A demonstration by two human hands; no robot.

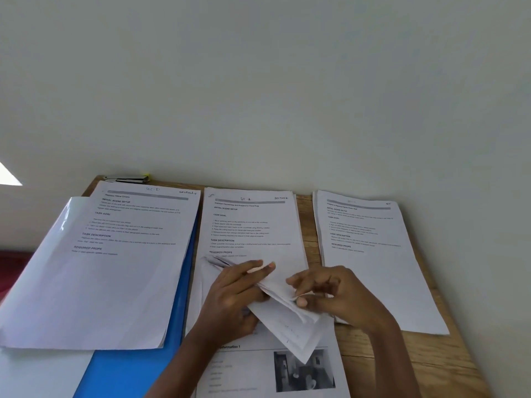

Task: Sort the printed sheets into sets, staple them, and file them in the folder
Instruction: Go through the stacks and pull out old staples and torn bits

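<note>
Three sets of printed sheets lie on the wooden table (448, 366). The left set (115, 268) rests on an open blue folder (129, 372). On the middle set (253, 225) my left hand (232, 297) holds down the folded-back lower pages (287, 331), fingers stretched across them. My right hand (336, 294) pinches the edge of those lifted pages between thumb and fingers. The right set (370, 254) lies untouched beside my right hand. A stapler (126, 179) sits at the table's far left corner, against the wall.
A pale wall (258, 81) rises straight behind the table. The folder's clear cover flap (66, 214) sticks up at the left. A page with a dark photo (304, 372) shows under the lifted sheets. Something red (11, 268) lies beyond the left edge.
</note>
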